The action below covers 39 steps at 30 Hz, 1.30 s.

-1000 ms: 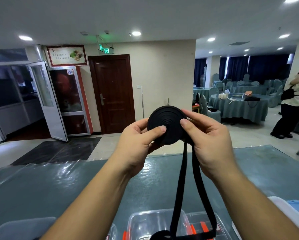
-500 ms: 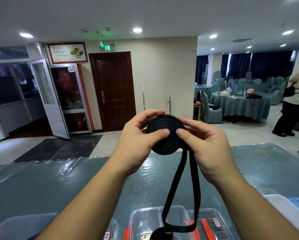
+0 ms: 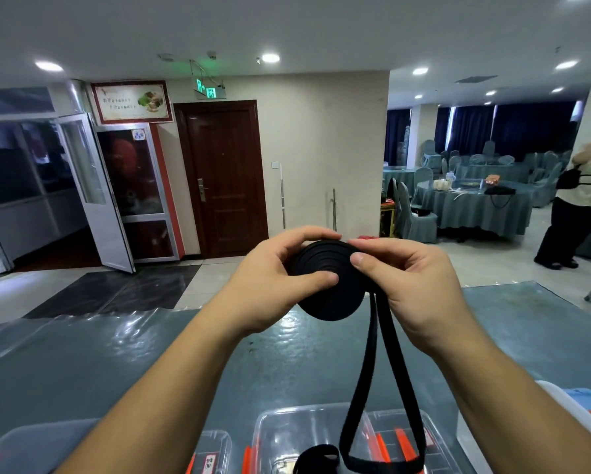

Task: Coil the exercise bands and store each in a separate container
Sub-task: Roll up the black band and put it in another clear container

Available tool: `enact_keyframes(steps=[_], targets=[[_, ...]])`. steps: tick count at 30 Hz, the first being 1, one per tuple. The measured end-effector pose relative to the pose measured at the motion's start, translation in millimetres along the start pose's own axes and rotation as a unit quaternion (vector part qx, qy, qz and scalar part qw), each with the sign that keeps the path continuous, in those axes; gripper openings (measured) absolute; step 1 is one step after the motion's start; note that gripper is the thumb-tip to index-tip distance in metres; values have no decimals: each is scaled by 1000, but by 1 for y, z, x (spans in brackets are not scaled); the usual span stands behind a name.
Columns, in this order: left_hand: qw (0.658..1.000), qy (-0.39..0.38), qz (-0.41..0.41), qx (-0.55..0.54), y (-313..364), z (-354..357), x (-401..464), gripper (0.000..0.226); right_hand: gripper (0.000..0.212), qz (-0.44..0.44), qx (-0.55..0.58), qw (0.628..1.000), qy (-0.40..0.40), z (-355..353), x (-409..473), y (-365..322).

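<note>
Both of my hands hold a black exercise band (image 3: 328, 282) up over a table under a glossy teal cover (image 3: 82, 364), most of it wound into a flat, tight coil. My left hand (image 3: 273, 285) grips the coil from its left side, thumb pressed across the face and fingers curled over the top edge. My right hand (image 3: 410, 285) pinches the coil's right edge, fingertips meeting the top and thumb on the face. From under the right hand the unwound part of the band hangs as a long narrow loop, its bottom reaching a clear plastic container (image 3: 280, 425) at the near edge of the table; a second clear container (image 3: 407, 436) with orange clips sits just beside it to the right. A dark wooden door (image 3: 224, 179) stands in the wall beyond, and a person in a pale top (image 3: 585, 196) stands near round covered tables at far right.
</note>
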<state>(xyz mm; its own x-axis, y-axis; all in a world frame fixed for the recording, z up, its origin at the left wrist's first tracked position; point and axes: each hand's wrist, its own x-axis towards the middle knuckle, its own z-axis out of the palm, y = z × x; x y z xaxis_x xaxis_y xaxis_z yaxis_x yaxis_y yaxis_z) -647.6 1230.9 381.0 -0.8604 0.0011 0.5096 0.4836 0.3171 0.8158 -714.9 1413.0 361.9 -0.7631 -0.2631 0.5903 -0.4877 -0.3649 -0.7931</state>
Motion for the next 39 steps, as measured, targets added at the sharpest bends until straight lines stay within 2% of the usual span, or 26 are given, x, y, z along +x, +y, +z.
enact_keyframes(steps=[2, 6, 10, 17, 22, 27, 32, 37, 39], targets=[[1000, 15, 12, 11, 2, -2, 1, 44, 31, 2, 11, 1000, -2, 0, -2, 0], [995, 94, 10, -18, -1, 3, -2, 43, 30, 7, 32, 999, 19, 0, -2, 1], [1000, 19, 8, 9, 1, -1, -2, 47, 32, 6, -8, 1000, 9, -2, -1, 2], [997, 47, 23, -58, -4, 6, -3, 44, 19, 23, 55, 998, 16, 1, 1, 0], [997, -15, 48, 50, 0, -3, 0, 47, 20, 20, 44, 999, -3, 0, 1, 0], [999, 33, 32, -7, -2, -1, -1, 44, 19, 33, 76, 997, 9, 0, -1, 2], [999, -27, 24, 33, 2, -2, 2, 46, 25, 16, 34, 999, 0, 0, 1, 0], [998, 50, 22, -15, 0, 7, 0, 43, 25, -4, 25, 1000, 11, 0, 2, -2], [998, 48, 21, -23, -2, 10, -2, 43, 26, -8, 9, 1000, 12, -1, 2, -3]])
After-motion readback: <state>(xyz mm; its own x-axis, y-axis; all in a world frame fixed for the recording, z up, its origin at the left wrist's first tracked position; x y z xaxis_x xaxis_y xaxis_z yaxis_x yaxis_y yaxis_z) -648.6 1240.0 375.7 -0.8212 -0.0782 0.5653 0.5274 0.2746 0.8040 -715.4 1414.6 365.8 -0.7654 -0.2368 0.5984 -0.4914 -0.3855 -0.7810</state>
